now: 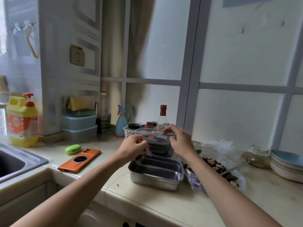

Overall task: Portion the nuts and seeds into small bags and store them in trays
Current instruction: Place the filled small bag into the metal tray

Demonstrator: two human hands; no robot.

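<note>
Reaching in from the near edge of the counter, the 2 forearms are angling inward above the steel tray [154, 181], which is sitting open and appears to be holding no bags yet. Just beyond it, the left hand [133, 145] is pinching the left edge of a clear lid [152, 134] with curled fingers. The right hand [179, 140] is pinching the right edge the same way, knuckles up. The lid is hovering over a dark container [161, 147] standing right behind the tray; I cannot tell whether it is going on or coming off. Something thin is dangling under the left fingers, too blurred to name. Doing this well likely means holding the lid level and working both edges evenly, so the container is not tipping. The nuts [216, 166] are lying in a loose plastic bag just right of the tray.
</note>
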